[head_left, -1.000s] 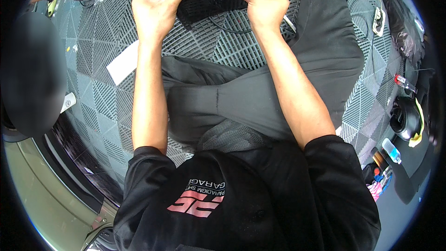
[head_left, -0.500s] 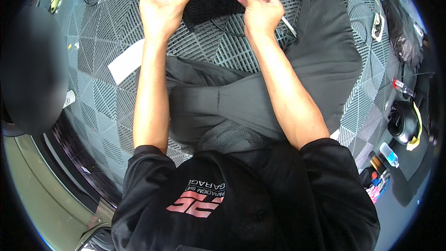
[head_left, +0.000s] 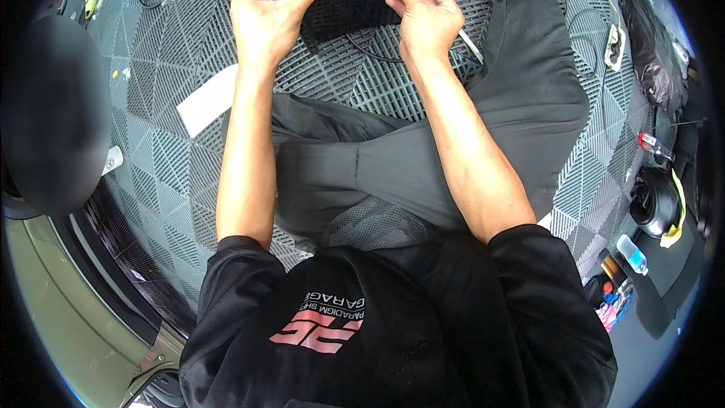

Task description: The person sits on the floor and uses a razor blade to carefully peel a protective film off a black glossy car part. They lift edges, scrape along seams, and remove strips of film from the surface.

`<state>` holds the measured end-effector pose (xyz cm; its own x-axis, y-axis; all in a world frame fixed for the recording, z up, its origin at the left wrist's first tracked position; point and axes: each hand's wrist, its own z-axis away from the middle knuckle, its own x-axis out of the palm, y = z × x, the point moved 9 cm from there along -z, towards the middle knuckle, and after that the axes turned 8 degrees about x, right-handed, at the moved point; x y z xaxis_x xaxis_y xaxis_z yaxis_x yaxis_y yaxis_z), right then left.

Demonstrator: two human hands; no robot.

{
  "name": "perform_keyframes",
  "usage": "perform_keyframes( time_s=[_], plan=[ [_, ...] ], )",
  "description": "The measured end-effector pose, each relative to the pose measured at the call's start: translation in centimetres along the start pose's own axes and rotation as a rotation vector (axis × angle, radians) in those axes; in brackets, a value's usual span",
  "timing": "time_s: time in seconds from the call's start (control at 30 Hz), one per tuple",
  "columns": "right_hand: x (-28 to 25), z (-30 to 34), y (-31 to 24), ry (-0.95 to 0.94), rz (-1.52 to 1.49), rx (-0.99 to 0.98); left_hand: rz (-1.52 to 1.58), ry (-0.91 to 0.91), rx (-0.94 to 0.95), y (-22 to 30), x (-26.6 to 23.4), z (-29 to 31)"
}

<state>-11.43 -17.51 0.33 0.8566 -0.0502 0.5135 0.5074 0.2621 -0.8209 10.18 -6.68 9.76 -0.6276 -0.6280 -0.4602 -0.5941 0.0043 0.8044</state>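
Both hands (head_left: 266,24) (head_left: 429,26), glossy black panel (head_left: 343,9) between them

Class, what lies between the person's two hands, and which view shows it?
In the head view, a glossy black piece lies between the left hand and the right hand; a dark cable shows below it.

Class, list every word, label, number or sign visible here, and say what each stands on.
Shirt: pale lettering, upside down, above a pink emblem; readable, but wording withheld.
White object at left: dark mark, too small to read.
Blue-and-clear bottle at right: any print is too small to read.
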Motion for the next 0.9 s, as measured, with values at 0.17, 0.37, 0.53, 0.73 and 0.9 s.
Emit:
perform_keyframes(
  time_s=[0.17, 0.37, 0.53, 0.73, 0.9],
  plan=[
    [-0.02, 0.06, 0.17, 0.024, 0.009, 0.039, 0.029, 0.014, 0.02, 0.55, -0.06, -0.09],
    [0.03, 0.12, 0.35, 0.016, -0.004, 0.048, 0.014, 0.0, -0.01, 0.51, -0.04, -0.15],
    [0.1, 0.17, 0.24, 0.01, -0.017, 0.054, -0.026, -0.01, -0.019, 0.27, -0.1, -0.07],
    [0.04, 0.2, 0.22, 0.05, 0.0, 0.094, -0.016, -0.008, -0.007, 0.41, -0.06, -0.09],
    [0.18, 0.29, 0.3, 0.049, -0.006, 0.118, 0.04, -0.024, 0.005, 0.52, 0.06, -0.15]
  ],
)
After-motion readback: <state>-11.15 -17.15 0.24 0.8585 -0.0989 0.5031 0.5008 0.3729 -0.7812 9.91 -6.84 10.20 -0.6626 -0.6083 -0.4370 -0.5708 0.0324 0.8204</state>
